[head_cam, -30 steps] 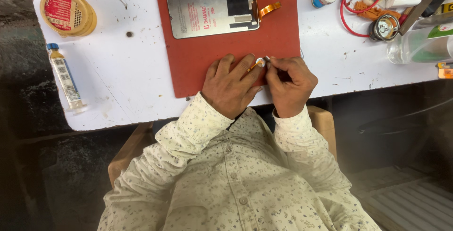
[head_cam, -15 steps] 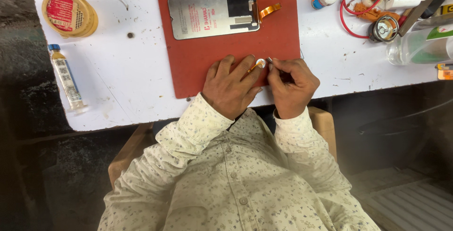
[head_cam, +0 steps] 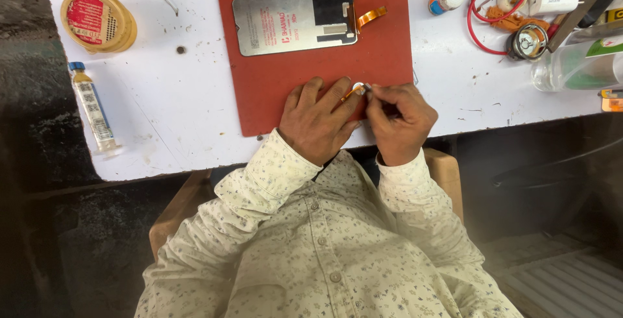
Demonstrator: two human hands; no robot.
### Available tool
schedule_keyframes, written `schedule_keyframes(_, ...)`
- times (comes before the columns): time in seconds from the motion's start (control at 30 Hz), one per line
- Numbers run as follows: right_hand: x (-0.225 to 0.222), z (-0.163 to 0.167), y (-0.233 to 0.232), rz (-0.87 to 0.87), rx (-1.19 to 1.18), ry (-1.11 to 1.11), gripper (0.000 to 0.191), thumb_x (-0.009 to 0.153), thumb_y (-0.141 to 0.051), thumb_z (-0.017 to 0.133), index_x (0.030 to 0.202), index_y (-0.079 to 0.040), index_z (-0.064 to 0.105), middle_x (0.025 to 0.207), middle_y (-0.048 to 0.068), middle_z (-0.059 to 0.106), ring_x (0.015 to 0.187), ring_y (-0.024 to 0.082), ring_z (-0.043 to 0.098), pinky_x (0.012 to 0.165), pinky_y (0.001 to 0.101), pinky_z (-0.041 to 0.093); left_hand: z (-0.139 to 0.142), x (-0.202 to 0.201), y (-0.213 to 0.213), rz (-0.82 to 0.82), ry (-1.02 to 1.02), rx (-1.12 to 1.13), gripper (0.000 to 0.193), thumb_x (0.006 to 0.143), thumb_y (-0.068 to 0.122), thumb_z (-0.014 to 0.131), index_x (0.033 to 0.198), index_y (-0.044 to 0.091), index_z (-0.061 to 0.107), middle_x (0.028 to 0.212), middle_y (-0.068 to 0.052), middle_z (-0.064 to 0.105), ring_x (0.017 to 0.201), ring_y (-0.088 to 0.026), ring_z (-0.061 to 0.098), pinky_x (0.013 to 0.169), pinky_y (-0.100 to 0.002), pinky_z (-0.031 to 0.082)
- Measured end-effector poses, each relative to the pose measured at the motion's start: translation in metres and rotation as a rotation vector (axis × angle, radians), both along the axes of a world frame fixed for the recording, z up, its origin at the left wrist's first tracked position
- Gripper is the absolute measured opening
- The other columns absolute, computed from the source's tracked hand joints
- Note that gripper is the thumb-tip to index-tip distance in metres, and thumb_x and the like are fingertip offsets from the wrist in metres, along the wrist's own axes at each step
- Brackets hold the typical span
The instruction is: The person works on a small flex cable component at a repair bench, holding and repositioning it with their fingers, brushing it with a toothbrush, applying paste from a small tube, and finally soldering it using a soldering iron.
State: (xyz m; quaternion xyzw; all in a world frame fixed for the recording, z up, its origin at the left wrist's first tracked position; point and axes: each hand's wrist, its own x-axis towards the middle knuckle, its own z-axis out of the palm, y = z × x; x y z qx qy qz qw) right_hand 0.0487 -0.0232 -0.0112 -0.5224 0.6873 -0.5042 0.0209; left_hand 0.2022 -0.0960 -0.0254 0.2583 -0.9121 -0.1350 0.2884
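Head view: both hands' fingers [head_cam: 350, 91] pinch small part [head_cam: 357, 87]; bottle [head_cam: 574, 65] lies aside.

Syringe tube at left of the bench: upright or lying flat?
Lying flat. The syringe tube rests lengthwise on the white bench, blue cap toward the far edge, apart from both hands.

my left hand [head_cam: 318, 120] lies flat on the red mat [head_cam: 272, 91], pinching a small round part [head_cam: 358, 88]. my right hand [head_cam: 401, 122] touches it with a thin tool. a phone screen [head_cam: 295, 22] lies above.
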Motion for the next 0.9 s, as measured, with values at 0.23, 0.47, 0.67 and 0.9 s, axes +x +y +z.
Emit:
schedule_keyframes(0.23,0.0011,0.0011,0.0009,-0.048,0.039,-0.060,0.012,0.087,0.012,0.077,0.095,0.002,0.075,0.086,0.009,0.070,0.069,0.013,0.064,0.061,0.0239,0.049,0.0002,0.0003,0.0007,0.007,0.002,0.006,0.050,0.090,0.037,0.076,0.133,0.013,0.067,0.138,-0.004,0.058,0.121,-0.032,0.052,0.099,-0.048,0.047)
schedule_keyframes(0.47,0.0010,0.0007,0.0023,-0.049,0.018,-0.071,0.011,0.089,0.012,0.077,0.094,0.003,0.073,0.085,0.009,0.069,0.071,0.013,0.064,0.064,0.0248,0.050,0.0022,0.0004,0.0017,0.014,0.005,0.005,0.048,0.092,0.036,0.076,0.133,0.013,0.067,0.138,-0.003,0.059,0.121,-0.032,0.053,0.100,-0.048,0.047)
schedule_keyframes(0.67,-0.0002,-0.0013,0.0016,-0.044,-0.006,-0.065,0.011,0.089,0.012,0.077,0.094,0.003,0.072,0.087,0.010,0.070,0.074,0.013,0.066,0.066,0.0247,0.052,0.0031,-0.0006,0.0006,0.005,0.007,0.014,0.048,0.091,0.036,0.076,0.132,0.012,0.067,0.137,-0.003,0.059,0.120,-0.032,0.053,0.099,-0.048,0.047)
schedule_keyframes(0.9,0.0007,-0.0008,0.0034,-0.019,0.009,-0.061,0.013,0.089,0.012,0.076,0.097,0.003,0.073,0.091,0.010,0.072,0.076,0.013,0.068,0.066,0.0244,0.053,0.0024,0.0006,0.0021,0.001,0.005,0.021,0.051,0.089,0.036,0.076,0.134,0.013,0.067,0.138,-0.003,0.059,0.121,-0.032,0.052,0.099,-0.047,0.046)
